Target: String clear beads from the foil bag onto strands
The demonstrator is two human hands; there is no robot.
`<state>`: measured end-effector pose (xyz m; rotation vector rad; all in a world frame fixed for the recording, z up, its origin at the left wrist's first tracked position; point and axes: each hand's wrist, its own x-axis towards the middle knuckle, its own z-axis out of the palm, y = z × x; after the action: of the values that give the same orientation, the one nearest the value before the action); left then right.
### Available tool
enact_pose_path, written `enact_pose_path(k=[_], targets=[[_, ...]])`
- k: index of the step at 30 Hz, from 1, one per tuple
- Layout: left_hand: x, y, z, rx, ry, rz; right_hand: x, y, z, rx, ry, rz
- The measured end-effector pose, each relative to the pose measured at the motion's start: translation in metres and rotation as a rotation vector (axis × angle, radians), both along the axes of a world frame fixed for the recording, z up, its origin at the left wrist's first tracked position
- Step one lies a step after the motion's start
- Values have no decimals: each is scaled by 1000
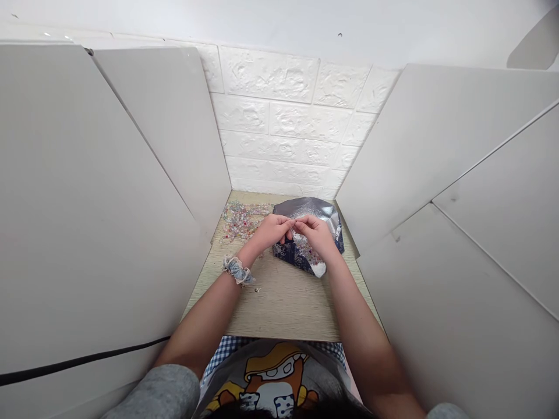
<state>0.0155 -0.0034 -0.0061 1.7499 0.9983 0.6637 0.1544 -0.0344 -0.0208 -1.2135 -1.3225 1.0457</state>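
Observation:
My left hand (275, 228) and my right hand (315, 234) meet fingertip to fingertip, each closed in a pinch. Whatever sits between the fingertips is too small to make out. Below them lies an opened bag (286, 252) with a silver lining and a dark blue patterned outside. Small colourful beads (311, 255) show inside it, partly hidden by my right hand and wrist. To the left of my left hand, a pile of multicoloured bead strings (239, 222) is spread over the wooden tabletop (283, 302).
A light blue scrunchie (238, 270) circles my left wrist. One tiny object (257, 290) lies on the tabletop near it. White panels (166, 116) stand close on both sides, and a white brick-patterned wall (279, 122) closes the back. A black cable (87, 359) runs at lower left.

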Motion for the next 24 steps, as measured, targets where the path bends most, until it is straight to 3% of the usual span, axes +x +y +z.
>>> enact_pose_path(k=[4, 7, 17, 24], targets=[[0, 1, -1, -9, 15, -9, 4, -4, 7, 154, -367, -100], [-1, 1, -2, -5, 29, -26, 6, -6, 9, 203, -486, -104], [0, 3, -6, 23, 89, 0, 8, -7, 6, 300, -691, -113], [2, 0, -5, -67, -47, 2, 4, -7, 9, 367, -585, -52]])
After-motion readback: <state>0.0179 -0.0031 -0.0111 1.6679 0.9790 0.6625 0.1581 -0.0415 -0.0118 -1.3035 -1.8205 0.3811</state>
